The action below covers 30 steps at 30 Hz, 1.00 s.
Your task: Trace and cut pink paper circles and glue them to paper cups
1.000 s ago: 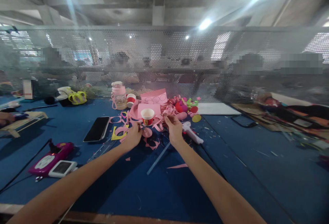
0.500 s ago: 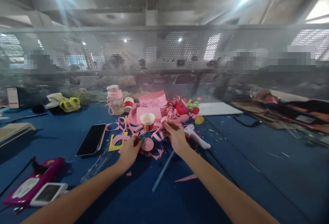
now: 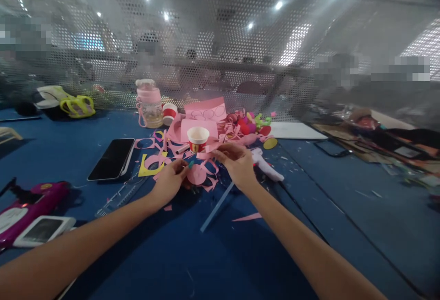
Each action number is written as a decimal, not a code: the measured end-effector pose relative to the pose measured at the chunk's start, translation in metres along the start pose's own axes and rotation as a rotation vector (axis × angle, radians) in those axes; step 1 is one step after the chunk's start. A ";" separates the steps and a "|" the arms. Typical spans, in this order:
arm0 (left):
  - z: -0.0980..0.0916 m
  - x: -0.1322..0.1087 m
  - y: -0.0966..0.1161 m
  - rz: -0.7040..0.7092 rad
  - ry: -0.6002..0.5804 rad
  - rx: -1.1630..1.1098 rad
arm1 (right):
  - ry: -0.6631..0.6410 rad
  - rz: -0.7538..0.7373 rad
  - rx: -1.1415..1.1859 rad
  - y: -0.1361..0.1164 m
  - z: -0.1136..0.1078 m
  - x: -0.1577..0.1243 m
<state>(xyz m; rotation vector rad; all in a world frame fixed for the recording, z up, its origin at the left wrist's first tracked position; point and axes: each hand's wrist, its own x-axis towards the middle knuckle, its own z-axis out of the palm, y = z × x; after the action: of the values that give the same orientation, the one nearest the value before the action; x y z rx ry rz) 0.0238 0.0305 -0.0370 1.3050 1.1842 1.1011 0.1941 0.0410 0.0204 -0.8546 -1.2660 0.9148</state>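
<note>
My left hand (image 3: 168, 180) is closed, its thumb and fingers pinching the edge of a pink paper circle (image 3: 197, 175). A small teal spot shows at its fingertips; I cannot make out what it is. Something dark lies under these fingers, mostly hidden. My right hand (image 3: 238, 164) pinches a piece of pink paper (image 3: 208, 152) just in front of the paper cup. That white-and-red paper cup (image 3: 198, 139) stands upright between and beyond both hands. Pink paper offcuts (image 3: 210, 167) and a yellow paper frame (image 3: 147, 167) lie around them.
Behind the cup are pink sheets with drawn circles (image 3: 208, 109), a bottle (image 3: 150, 107) and colourful bits (image 3: 249, 125). A phone (image 3: 112, 158) and purple glue gun-like device (image 3: 34, 208) lie left. A translucent stick (image 3: 216, 207) lies in front. A perforated screen (image 3: 206, 61) closes the back.
The view has tilted down and shifted slightly. My right hand has brought the pink paper piece in front of the cup; my left hand stays at the pink circle.
</note>
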 end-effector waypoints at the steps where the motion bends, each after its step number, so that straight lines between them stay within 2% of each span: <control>1: 0.000 -0.001 0.001 -0.010 -0.004 -0.017 | -0.004 -0.003 0.000 0.000 0.001 -0.001; 13: 0.004 -0.004 0.013 -0.124 -0.016 -0.095 | -0.075 -0.055 -0.081 0.004 0.000 -0.003; 30: 0.005 -0.004 0.017 -0.140 -0.010 -0.186 | -0.071 -0.019 -0.079 0.009 0.001 -0.003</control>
<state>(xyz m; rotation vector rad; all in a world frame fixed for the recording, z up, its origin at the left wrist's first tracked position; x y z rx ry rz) 0.0297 0.0257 -0.0203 1.0684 1.1200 1.0740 0.1923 0.0422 0.0114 -0.8764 -1.3771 0.8915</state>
